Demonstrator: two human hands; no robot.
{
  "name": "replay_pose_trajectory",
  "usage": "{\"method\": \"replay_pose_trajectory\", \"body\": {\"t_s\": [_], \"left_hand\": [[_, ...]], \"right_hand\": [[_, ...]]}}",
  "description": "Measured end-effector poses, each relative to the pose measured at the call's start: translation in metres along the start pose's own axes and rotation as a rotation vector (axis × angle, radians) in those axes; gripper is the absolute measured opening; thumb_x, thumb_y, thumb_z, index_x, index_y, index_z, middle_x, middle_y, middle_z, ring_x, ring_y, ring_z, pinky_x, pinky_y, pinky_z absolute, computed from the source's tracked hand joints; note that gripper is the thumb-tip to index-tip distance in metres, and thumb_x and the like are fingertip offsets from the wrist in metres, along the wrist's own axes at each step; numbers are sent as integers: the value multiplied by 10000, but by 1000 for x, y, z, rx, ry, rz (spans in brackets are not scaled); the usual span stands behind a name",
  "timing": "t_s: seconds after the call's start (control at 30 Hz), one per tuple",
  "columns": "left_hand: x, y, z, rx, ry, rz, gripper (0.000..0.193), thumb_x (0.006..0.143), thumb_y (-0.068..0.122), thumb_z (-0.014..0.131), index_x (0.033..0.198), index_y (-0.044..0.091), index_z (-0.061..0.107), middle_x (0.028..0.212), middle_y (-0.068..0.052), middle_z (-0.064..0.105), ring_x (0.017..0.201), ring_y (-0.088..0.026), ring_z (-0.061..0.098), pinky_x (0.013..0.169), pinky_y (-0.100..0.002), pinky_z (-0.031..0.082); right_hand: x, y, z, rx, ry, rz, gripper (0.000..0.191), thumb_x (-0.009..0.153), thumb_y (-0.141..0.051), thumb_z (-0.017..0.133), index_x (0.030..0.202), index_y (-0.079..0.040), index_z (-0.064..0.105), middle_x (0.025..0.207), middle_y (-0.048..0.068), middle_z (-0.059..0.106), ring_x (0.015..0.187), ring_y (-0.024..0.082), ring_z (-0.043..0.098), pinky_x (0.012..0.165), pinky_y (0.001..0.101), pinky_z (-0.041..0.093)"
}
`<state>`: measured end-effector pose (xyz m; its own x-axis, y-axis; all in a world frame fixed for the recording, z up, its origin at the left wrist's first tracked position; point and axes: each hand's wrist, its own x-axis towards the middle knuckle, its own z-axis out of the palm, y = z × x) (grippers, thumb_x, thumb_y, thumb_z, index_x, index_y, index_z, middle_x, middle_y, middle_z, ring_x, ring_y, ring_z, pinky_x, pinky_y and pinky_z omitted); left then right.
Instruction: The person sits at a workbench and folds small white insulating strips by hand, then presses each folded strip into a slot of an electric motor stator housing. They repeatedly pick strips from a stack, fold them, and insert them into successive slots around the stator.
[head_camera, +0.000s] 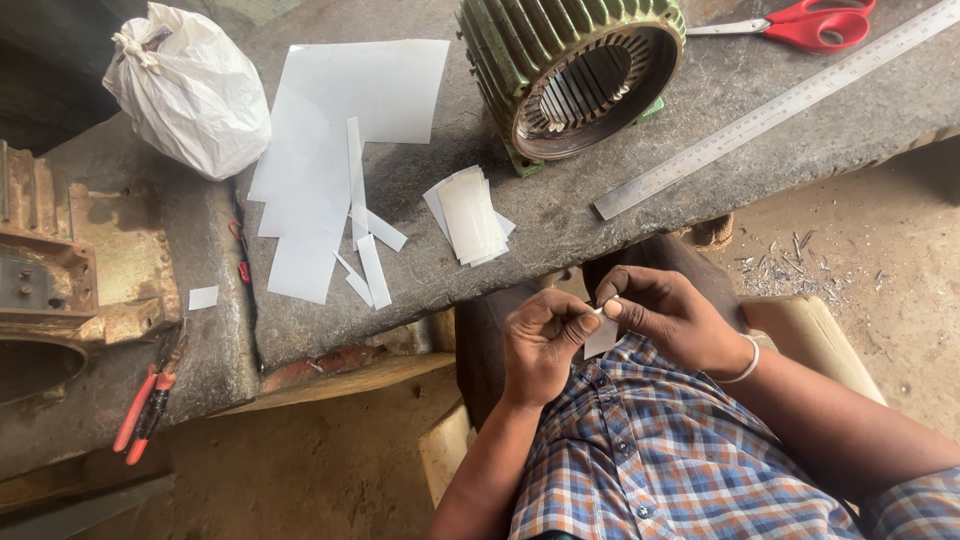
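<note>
Both hands meet over my lap on one small white paper slip (602, 338). My left hand (540, 342) pinches its upper edge between thumb and forefinger. My right hand (672, 312) pinches the same edge from the other side, a white band on its wrist. On the grey stone bench (560, 215) lies a stack of cut white slips (470, 215). Behind the stack stands a green ribbed motor stator housing (572, 75) with its slotted bore facing me.
Large white sheets and narrow offcuts (330, 150) lie at the bench's left. A steel ruler (780, 108) and red scissors (815, 24) lie at the right. A tied white bag (190, 90), rusty metal casting (70, 260) and red-handled pliers (148, 402) occupy the left.
</note>
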<state>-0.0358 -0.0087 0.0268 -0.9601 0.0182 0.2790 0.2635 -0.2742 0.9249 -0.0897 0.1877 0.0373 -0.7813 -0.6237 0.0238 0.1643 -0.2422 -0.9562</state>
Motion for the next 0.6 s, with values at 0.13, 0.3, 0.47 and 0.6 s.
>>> {"method": "replay_pose_trajectory", "body": {"t_s": [0.13, 0.3, 0.47, 0.6], "left_hand": [[2, -6, -6, -141, -50, -131, 96, 990, 110, 736, 1045, 33, 718, 930, -15, 726, 856, -76, 674, 779, -215, 574], [1, -9, -8, -207, -22, -190, 87, 1033, 103, 725, 1085, 33, 726, 955, -2, 707, 885, -58, 639, 825, -202, 544], [0, -9, -10, -229, -6, -299, 108, 1004, 105, 718, 1063, 15, 717, 931, -22, 715, 881, -77, 658, 831, -221, 556], [0, -11, -8, -231, 15, -293, 100, 1017, 107, 718, 1062, 19, 708, 943, -3, 693, 888, -63, 633, 847, -212, 536]], "right_hand": [[4, 4, -3, 203, -43, 32, 210, 980, -182, 703, 1019, 24, 691, 960, 61, 695, 905, 146, 654, 820, 312, 552], [7, 11, -7, 209, -63, 112, 243, 970, -213, 682, 1002, 24, 724, 946, 72, 717, 903, 152, 663, 832, 320, 548], [7, 21, -11, 259, -102, 86, 247, 1023, -207, 687, 1013, 37, 718, 957, 73, 699, 924, 151, 646, 855, 314, 534], [10, 35, -16, 289, -24, 139, 237, 963, -200, 706, 1016, 30, 717, 932, 82, 729, 865, 156, 668, 789, 317, 549]]}}
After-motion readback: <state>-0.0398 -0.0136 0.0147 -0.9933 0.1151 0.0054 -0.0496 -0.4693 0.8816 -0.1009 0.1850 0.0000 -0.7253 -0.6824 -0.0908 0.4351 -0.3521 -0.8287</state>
